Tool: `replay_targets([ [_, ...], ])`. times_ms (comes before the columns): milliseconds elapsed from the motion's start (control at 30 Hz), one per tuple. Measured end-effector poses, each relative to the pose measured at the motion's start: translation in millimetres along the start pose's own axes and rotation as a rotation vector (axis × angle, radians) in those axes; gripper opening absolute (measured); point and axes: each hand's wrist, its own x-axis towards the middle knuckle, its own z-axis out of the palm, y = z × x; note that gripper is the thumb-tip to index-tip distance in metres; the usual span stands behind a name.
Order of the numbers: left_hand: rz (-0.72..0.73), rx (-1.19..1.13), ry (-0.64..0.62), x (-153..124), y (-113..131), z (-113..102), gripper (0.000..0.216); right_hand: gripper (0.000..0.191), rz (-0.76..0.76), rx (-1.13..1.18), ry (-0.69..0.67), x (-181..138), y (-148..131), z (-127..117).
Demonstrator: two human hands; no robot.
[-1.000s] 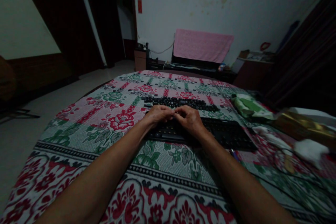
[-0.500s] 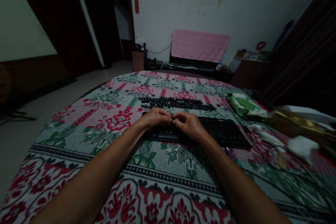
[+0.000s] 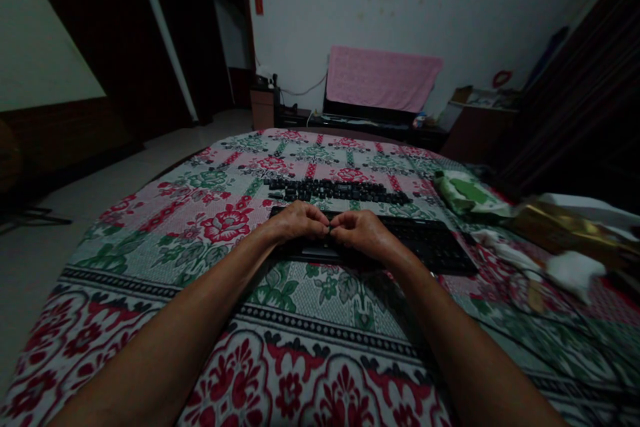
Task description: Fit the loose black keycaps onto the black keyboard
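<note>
A black keyboard (image 3: 425, 243) lies across the floral bedspread (image 3: 220, 227) in front of me. My left hand (image 3: 295, 221) and my right hand (image 3: 363, 233) rest over its left half, fingers curled and fingertips pinched together where the two hands meet. What they pinch is too small and dark to make out. Beyond the keyboard lies a row of loose black keycaps (image 3: 340, 190) on the cloth.
A green and white packet (image 3: 467, 195) lies at the right, with a gold wrapper (image 3: 565, 230) and white tissue (image 3: 570, 271) farther right. A thin cable (image 3: 525, 310) trails over the cloth. Past the bed stand a low cabinet and a pink cloth (image 3: 383, 77) over a screen.
My hands have stayed over the keyboard's left half, fingertips still pinched together. The view has shifted slightly, so everything sits a little differently in the picture.
</note>
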Motion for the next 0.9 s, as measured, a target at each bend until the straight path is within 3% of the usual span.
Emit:
replay_targets([
  [200,0.092,0.272,0.011,2,-2,0,0.028,0.022,0.003,-0.046,0.012,1,4,3],
  [433,0.197,0.595,0.033,-10,13,4,0.026,0.020,-0.050,-0.155,0.036,2,5,5],
  [900,0.203,0.698,-0.107,-8,8,3,0.026,0.018,-0.045,-0.334,-0.046,0,6,8],
])
